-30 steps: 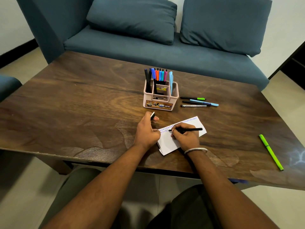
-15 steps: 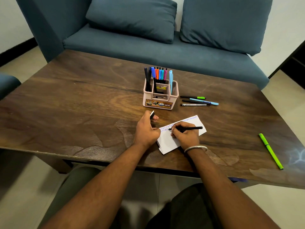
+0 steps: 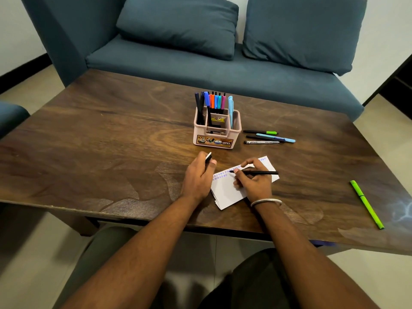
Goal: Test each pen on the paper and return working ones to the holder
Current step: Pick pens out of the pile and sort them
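A folded white paper [image 3: 225, 190] lies on the wooden table [image 3: 111, 152] near its front edge, with a row of small blue marks along its top. My right hand [image 3: 254, 181] grips a thin black pen [image 3: 260, 173], its tip on the paper. My left hand [image 3: 197, 175] rests at the paper's left edge and pinches the pen's black cap [image 3: 208, 157]. Behind the hands stands a pink pen holder [image 3: 217, 132] with several coloured pens upright in it.
Several pens [image 3: 267, 137] lie side by side just right of the holder. A bright green pen [image 3: 366, 204] lies alone near the table's right front corner. A blue sofa [image 3: 200, 63] with two cushions runs behind the table.
My right hand and the pen tip have shifted slightly along the row of marks on the paper. My left hand stays put with the cap.
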